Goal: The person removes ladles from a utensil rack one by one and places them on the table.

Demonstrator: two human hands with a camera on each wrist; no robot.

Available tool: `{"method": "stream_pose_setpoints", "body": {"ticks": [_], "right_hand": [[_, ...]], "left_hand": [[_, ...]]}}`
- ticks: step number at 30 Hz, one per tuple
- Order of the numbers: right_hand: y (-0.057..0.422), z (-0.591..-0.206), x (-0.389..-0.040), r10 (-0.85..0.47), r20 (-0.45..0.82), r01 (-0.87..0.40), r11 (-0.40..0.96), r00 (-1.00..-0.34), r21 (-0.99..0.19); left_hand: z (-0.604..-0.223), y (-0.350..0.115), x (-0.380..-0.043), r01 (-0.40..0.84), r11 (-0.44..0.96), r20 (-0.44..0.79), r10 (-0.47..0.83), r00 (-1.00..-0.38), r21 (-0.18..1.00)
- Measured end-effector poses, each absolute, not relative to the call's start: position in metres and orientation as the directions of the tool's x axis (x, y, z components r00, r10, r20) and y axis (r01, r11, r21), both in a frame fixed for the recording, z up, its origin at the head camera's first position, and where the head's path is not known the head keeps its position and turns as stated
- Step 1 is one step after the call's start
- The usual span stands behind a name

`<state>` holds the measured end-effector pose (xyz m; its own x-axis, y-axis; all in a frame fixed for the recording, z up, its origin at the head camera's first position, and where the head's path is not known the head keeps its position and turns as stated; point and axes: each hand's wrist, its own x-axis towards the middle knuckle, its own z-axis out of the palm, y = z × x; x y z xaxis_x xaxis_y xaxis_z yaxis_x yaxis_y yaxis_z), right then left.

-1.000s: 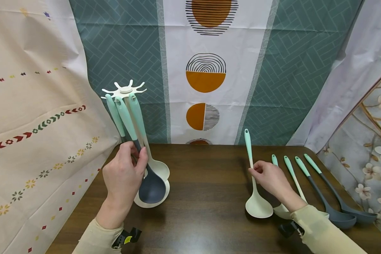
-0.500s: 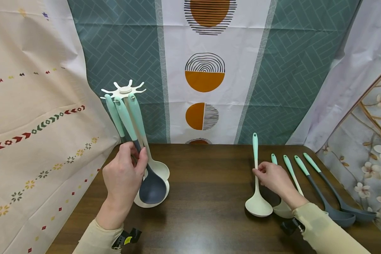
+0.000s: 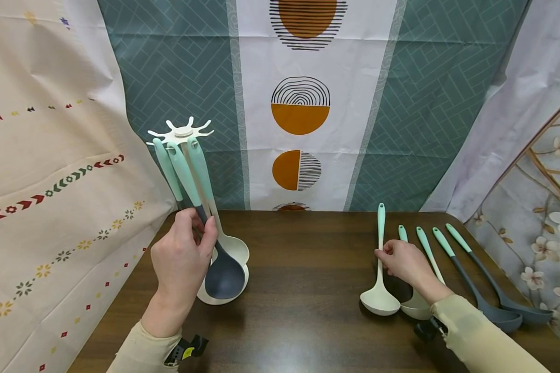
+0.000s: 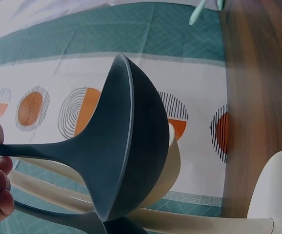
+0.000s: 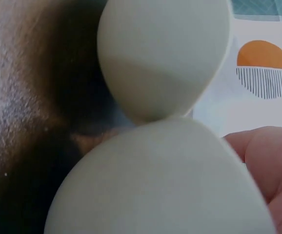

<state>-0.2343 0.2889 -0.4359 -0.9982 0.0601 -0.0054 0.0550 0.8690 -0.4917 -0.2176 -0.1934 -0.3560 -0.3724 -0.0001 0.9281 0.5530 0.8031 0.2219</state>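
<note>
On the left in the head view, my left hand (image 3: 182, 264) pinches the shaft of a dark grey ladle (image 3: 225, 277) with a mint handle. That ladle hangs from a white utensil rack (image 3: 184, 132) with several curled arms. Behind it hang a cream ladle (image 3: 239, 249) and another mint-handled utensil (image 3: 167, 167), whose shaft shows dark in the left wrist view. At the right, my right hand (image 3: 403, 264) holds the shaft of a second cream ladle (image 3: 379, 301) between thumb and fingers, bowl close to the tabletop. Two cream bowls fill the right wrist view, with part of that hand behind them.
Beside the right hand lies a row of mint-handled utensils: a cream ladle (image 3: 416, 308), a second cream-shafted one (image 3: 430, 251) partly covered by the forearm, and two dark grey ladles (image 3: 503, 318). The brown table (image 3: 303, 290) meets hanging patterned cloths on several sides.
My right hand has shifted slightly right, and the handle of its cream ladle has swung right and down, now nearly in line with the row. My left hand has stayed on the dark grey ladle.
</note>
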Motion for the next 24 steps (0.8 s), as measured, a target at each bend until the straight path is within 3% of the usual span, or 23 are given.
{"method": "stream_pose_setpoints", "body": {"ticks": [24], "right_hand": [[0.2951,-0.4457,-0.2406,0.052,-0.073,0.078,0.907,-0.996,-0.414]], "left_hand": [[-0.3574,-0.1937,-0.2184,0.548,0.808,0.929,0.004,-0.371,0.215]]}}
